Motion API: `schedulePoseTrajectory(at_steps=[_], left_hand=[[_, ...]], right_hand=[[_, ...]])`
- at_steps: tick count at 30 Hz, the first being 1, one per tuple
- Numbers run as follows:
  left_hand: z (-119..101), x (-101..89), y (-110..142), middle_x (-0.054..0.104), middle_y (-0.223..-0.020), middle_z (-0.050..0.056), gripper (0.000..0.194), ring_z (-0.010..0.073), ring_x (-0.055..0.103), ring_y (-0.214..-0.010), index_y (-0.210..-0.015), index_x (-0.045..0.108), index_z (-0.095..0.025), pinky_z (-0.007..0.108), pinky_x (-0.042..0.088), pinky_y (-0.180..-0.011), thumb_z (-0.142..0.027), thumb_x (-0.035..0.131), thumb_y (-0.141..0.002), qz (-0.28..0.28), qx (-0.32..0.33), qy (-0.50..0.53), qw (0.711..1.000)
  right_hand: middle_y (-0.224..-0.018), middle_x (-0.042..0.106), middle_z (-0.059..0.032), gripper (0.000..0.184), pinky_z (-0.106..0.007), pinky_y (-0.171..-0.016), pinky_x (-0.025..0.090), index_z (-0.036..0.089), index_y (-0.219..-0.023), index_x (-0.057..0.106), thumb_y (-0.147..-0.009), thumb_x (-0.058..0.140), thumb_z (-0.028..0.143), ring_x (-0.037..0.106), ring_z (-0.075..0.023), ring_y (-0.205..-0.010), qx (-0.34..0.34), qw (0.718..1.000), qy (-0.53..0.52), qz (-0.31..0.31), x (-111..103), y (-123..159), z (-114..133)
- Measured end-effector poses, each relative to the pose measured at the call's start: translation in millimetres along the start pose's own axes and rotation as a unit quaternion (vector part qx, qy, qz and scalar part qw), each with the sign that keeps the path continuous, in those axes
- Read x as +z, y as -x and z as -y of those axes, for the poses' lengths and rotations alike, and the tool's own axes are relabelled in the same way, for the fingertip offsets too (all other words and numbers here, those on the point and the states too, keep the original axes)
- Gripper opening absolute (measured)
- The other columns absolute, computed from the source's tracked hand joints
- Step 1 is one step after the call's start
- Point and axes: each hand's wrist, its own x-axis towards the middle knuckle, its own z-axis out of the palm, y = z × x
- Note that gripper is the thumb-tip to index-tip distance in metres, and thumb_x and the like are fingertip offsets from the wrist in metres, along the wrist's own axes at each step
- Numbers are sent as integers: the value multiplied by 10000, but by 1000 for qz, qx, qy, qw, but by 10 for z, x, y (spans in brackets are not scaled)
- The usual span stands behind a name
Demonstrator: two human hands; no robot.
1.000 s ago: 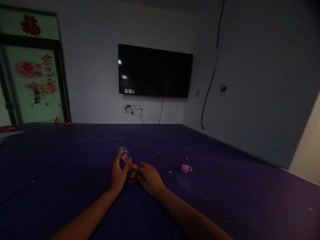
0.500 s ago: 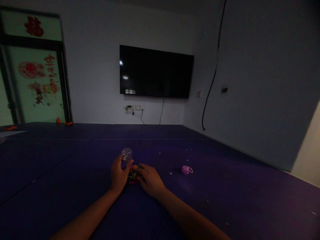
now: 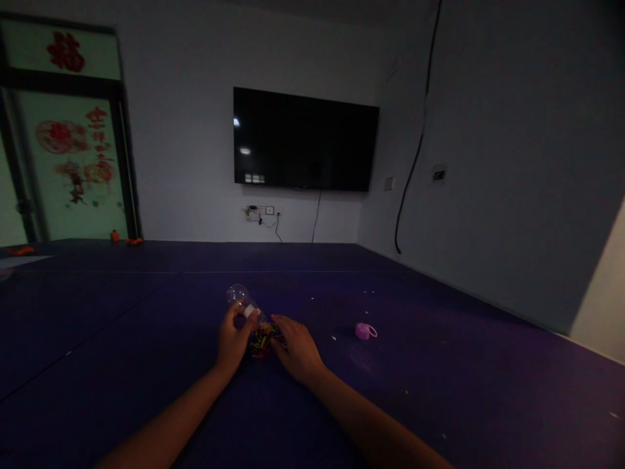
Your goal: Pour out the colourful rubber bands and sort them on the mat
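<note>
My left hand (image 3: pixel 235 334) is closed around a small clear plastic bottle (image 3: pixel 237 294) with a white label. The bottle is tilted, its base up to the left and its mouth end down to the right, close to a pile of small multicoloured pieces (image 3: pixel 262 340) on the purple tabletop (image 3: pixel 312 417). Too small to name for sure, the pieces are yellow, pink and dark. My right hand (image 3: pixel 297 348) rests at the right side of the pile, fingers stretched and curved round it. Off to the right lies a pink-purple cap with a ring loop (image 3: pixel 362 331).
Small white scraps (image 3: pixel 334 338) are scattered over the right part of the table. Orange objects (image 3: pixel 134 241) sit at the far left edge. A black television (image 3: pixel 305 140) hangs on the back wall, and a black cable (image 3: pixel 414 163) hangs down the right wall.
The bottle has tipped from nearly upright to leaning, its base moving left and its mouth towards the pile. My right hand has shifted slightly, and more of the pile shows.
</note>
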Motion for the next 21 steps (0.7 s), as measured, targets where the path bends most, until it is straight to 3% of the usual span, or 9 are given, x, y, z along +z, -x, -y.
schedulePoseTrajectory(at_steps=[5,9,11,14,17,21], left_hand=[[-81,65,33,695,-830,76,508,234,670,-765,-952,614,-143,337,518,-697,-489,748,-604,67,-106,127,984],[-87,118,97,690,-804,59,502,228,670,-739,-948,605,-157,334,526,-683,-488,754,-602,157,-92,133,974],[-61,98,102,689,-908,88,522,256,664,-837,-999,601,-167,373,522,-747,-527,717,-638,189,-42,87,977],[-13,6,76,618,-1157,146,639,320,563,-1089,-1120,592,-185,467,431,-926,-576,708,-628,221,92,-61,969],[2,-84,55,526,-1308,159,858,381,396,-1253,-1265,526,-217,555,270,-1035,-629,742,-544,297,200,-215,909],[-32,-105,65,475,-1371,132,943,385,300,-1317,-1351,448,-251,578,138,-1079,-705,682,-558,377,256,-287,842]], right_hand=[[-1296,540,-109,589,-434,-990,397,209,-1390,362,-838,554,281,497,-245,-1186,5,998,-48,-51,13,2,-46],[-1222,593,-88,501,-390,-960,433,237,-1327,450,-839,554,282,544,-219,-1129,-22,988,-126,-90,42,-9,-93],[-1160,626,-80,438,-366,-923,459,239,-1269,510,-836,556,290,584,-210,-1062,-16,979,-171,-114,40,-26,-110],[-1108,646,-90,402,-365,-887,475,207,-1189,569,-806,587,326,609,-221,-997,34,959,-214,-183,7,-73,-146],[-1023,666,-94,418,-349,-796,503,164,-1128,590,-778,599,391,628,-225,-900,112,932,-242,-246,-75,-146,-242],[-879,673,-93,422,-324,-696,498,127,-969,633,-747,588,483,622,-219,-777,207,904,-222,-301,-305,-228,-501]])
